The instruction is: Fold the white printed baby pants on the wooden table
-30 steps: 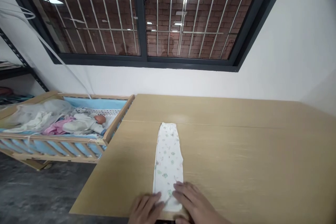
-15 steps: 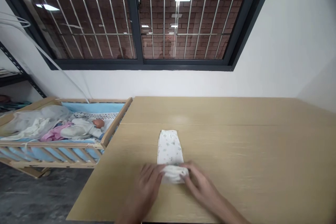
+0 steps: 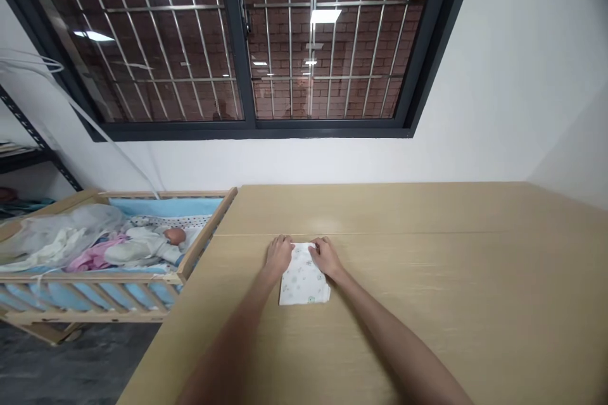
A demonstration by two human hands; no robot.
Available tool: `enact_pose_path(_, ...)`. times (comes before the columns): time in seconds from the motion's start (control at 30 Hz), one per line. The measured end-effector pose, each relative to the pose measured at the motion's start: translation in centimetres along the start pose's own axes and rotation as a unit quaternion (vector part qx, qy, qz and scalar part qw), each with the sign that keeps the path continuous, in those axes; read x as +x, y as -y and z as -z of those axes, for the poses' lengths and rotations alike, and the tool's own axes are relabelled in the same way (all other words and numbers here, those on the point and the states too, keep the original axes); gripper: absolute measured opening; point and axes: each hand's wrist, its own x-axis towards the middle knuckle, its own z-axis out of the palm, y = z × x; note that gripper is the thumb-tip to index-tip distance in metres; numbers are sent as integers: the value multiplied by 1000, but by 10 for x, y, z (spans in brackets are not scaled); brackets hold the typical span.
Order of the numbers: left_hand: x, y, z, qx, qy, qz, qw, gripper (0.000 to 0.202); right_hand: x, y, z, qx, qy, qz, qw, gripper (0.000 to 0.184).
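A folded white cloth [image 3: 305,280] with a small scattered print lies flat on the wooden table [image 3: 427,304]. My left hand [image 3: 279,254] is at its far left corner, fingers curled and closed on the edge. At the far right corner, my right hand [image 3: 325,257] has its thumb and fingers pinched on the fabric. The cloth's near edge lies free, with layers showing at the near right corner. Under the fingers, the far corners are hidden.
Left of the table stands a wooden crib [image 3: 206,237] with blue lining. Inside are a pink cloth [image 3: 97,255], white fabrics and a small figure in pale clothes [image 3: 142,247], doll or baby I cannot tell. A barred window [image 3: 251,130] is above the wall behind.
Both hands have moved from the near end of the cloth to its far end. The bunched near part now lies folded flat, and the cloth looks shorter. My view has tilted up slightly.
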Motion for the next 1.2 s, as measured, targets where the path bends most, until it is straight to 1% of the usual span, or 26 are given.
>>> enact_pose_path(0.07,-22,-6,0,13,-27,18,999,28,-5,5,6,-16,-4,18,1000,25)
enact_pose_path(0.13,-61,-11,-2,21,-53,30,998,37,-17,17,20,-44,9,81,996,36)
enact_pose_path(0.17,-84,-13,-6,24,-62,31,997,40,-25,25,27,-58,31,125,990,40)
enact_pose_path(0.2,-109,-15,-13,26,-73,31,997,42,-34,34,35,-70,67,172,980,44)
enact_pose_path(0.23,-132,-17,-21,26,-105,11,994,44,-43,43,42,-78,113,215,967,47)
enact_pose_path(0.27,-154,-19,-31,29,-125,-11,992,45,-53,52,47,-79,164,249,951,49)
enact_pose_path(0.3,-173,-21,-40,34,-127,-32,991,47,-61,61,51,-76,214,276,934,51)
enact_pose_path(0.33,-188,-23,-49,37,-123,-49,990,49,-68,67,52,-71,260,299,915,52)
enact_pose_path(0.4,-204,-26,-61,44,-103,-65,992,52,-77,75,49,-57,327,328,884,55)
enact_pose_path(0.43,-207,-26,-63,46,-94,-66,992,52,-80,75,44,-50,350,335,873,56)
enact_pose_path(0.5,-206,-26,-63,47,-86,-64,993,50,-79,68,34,-45,380,338,860,58)
enact_pose_path(0.6,-200,-21,-56,51,-87,-74,992,50,-65,48,20,-68,394,316,861,59)
enact_pose_path(0.7,-199,-16,-54,67,-96,-87,989,51,-39,28,14,-103,380,287,873,60)
enact_pose_path(0.8,-199,-14,-59,84,-110,-87,987,49,-8,14,14,-132,359,274,882,58)
enact_pose_path(0.9,-197,-14,-60,85,-119,-87,985,46,16,7,14,-171,342,270,884,60)
enact_pose_path(0.97,-193,-14,-57,72,-112,-86,987,43,24,8,13,-192,330,260,887,62)
enact_pose_path(1.07,-183,-9,-48,23,-83,-76,993,36,20,15,14,-194,309,252,897,61)
enact_pose_path(1.13,-175,-2,-42,-11,-61,-75,995,34,7,25,22,-184,275,251,910,60)
enact_pose_path(1.2,-166,7,-38,-25,-41,-93,995,35,-13,37,35,-169,233,249,925,56)
